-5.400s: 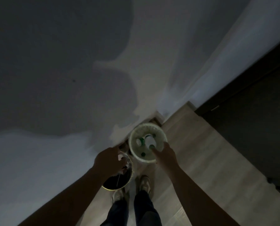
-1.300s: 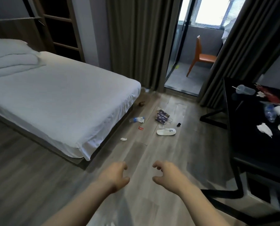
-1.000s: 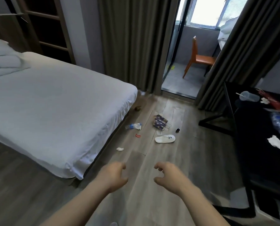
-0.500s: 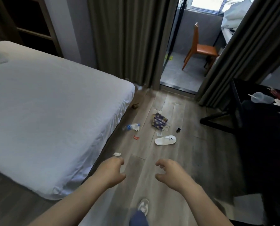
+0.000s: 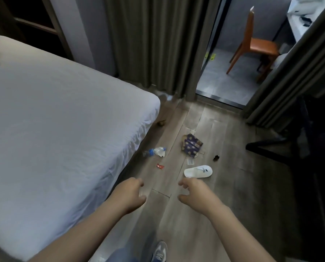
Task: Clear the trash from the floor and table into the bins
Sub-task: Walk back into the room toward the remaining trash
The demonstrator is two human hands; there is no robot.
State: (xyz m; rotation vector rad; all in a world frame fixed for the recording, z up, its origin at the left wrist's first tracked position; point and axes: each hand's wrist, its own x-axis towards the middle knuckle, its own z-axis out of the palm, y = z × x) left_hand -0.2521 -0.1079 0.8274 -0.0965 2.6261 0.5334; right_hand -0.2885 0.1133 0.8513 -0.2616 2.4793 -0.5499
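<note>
both hands are out in front, low in view, above the wood floor [image 5: 176, 224]. left hand [image 5: 128, 193]: fingers loosely curled, thumb apart, nothing in it. right hand [image 5: 197, 193]: fingers curled and spread like a loose claw, also empty. the two hands are level with each other and apart, a strip of floor between them.

trash on the floor, all beyond the hands:
- crushed plastic bottle [image 5: 154, 152], lying on its side, blue label, just beside the bed's near-right edge.
- small red wrapper [image 5: 160, 166], flat, nearer than the bottle, between bottle and left hand.
- purple patterned bag [image 5: 191, 146], crumpled, right of the bottle, well apart from it.
- clear scrap [image 5: 190, 161], just near side of the bag.
- small dark bit [image 5: 216, 157], right of the bag; too small to tell what it is.
- brown lump [image 5: 161, 122], far, at the bed's corner; cannot tell what it is.

white slipper [image 5: 198, 171] lies on its side just beyond the right hand's fingertips, not touching.

bed [image 5: 53, 120] with white sheet fills the left. grey-green curtain [image 5: 154, 44] hangs at the far side; to its right an open doorway with an orange chair [image 5: 256, 46] on grey tile. dark table [image 5: 320, 148] at the right edge, mostly cut off; what is on it is unreadable. a grey shoe [image 5: 160, 251] shows at the near edge. no bin visible.
</note>
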